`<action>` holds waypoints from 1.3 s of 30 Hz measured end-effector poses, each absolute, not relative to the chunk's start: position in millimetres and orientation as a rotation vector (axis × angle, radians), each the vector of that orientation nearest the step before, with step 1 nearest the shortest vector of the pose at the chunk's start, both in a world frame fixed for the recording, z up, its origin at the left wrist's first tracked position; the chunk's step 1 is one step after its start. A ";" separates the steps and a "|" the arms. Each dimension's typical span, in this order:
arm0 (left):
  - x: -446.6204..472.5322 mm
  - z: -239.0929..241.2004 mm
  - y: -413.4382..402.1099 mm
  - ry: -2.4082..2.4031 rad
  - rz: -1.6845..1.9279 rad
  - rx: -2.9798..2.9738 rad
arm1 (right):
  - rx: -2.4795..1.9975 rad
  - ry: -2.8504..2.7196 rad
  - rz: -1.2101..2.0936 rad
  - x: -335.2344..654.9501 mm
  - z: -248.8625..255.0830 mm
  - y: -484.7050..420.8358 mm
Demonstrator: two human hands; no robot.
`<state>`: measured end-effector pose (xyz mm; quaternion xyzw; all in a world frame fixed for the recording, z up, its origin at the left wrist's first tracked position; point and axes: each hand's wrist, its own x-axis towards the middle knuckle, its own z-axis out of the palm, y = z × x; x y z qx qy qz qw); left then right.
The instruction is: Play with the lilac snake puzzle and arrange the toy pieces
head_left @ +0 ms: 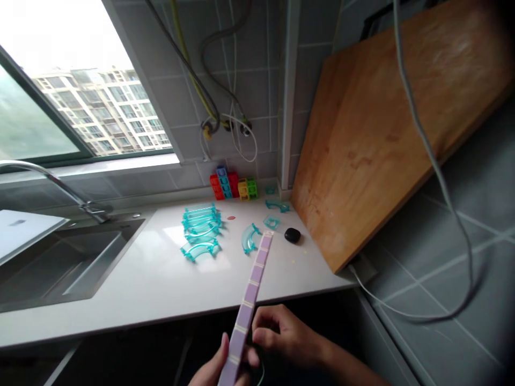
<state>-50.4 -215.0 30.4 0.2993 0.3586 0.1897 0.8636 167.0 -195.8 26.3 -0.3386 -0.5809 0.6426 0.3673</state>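
A long, narrow purple strip [252, 289], divided into segments by pale crosswise bands, slants up from the bottom edge over the counter front. My left hand [213, 367] is wrapped round its lower end, thumb on the left side and fingertips on the right. Close to the strip's right side, my right hand [287, 335] is closed with its fingers curled; what they hold, if anything, is hidden. Beyond the strip's far tip lie a curved clear-teal plastic track piece [251, 238] and a square teal piece [272, 221]. Several similar track pieces [201, 228] lie in a row further left.
Red, blue, yellow and green cube blocks [227, 185] stand against the back wall. A black rounded object [292, 235] lies on the white counter [148, 289]. To the left is a sink [92, 268] with a faucet [72, 190]. A wooden board [374, 128] leans at right, with a cable [426, 145] hanging before it.
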 end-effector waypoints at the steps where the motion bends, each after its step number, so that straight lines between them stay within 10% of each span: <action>1: -60.0 36.2 -207.8 0.812 0.461 0.602 | -0.914 -1.540 1.595 164.0 25.7 -198.1; 11: -219.9 95.9 -96.9 1.485 1.263 1.195 | -1.328 -1.530 1.012 176.1 -4.7 -187.7; 19: -269.8 76.2 -4.5 2.172 0.776 1.885 | -1.486 -1.575 0.544 234.1 -27.0 -157.6; 39: -290.4 -18.1 119.8 2.534 0.118 2.071 | -1.576 -1.512 0.551 249.3 -47.5 -144.2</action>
